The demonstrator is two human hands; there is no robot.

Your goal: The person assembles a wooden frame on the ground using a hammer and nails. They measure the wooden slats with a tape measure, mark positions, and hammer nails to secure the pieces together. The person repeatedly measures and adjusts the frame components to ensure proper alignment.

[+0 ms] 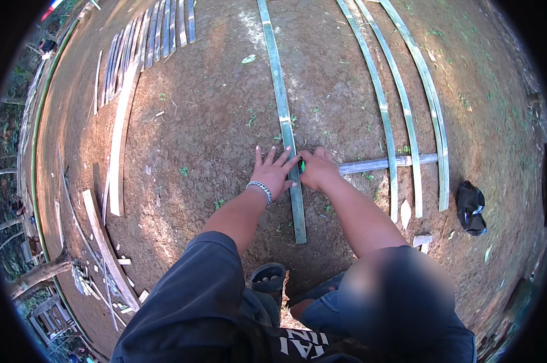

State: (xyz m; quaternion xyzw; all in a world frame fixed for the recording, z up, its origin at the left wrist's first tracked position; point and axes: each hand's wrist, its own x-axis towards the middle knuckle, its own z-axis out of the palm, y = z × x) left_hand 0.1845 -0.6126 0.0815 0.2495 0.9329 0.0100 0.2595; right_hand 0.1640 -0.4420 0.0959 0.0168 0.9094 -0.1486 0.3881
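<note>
A long green split-bamboo strip [280, 100] lies on the dirt ground in front of me, running away from my feet. My left hand [273, 172], with a chain bracelet at its wrist, rests across the strip with fingers spread and presses on it. At the strip's right edge, my right hand [319, 170] is closed in a pinch. A small bit of green and a dark tip show at its fingers, too small to name. From beside that hand a crosswise bamboo slat [364, 166] runs right, beneath several long bamboo strips [411, 121].
Dark bamboo slats [158, 30] lie in a row at the far left, near a pale plank [123, 139]. Another plank [107, 248] and wood scraps are at lower left. On the right are a black bag [470, 207] and a hammer-like tool [423, 241].
</note>
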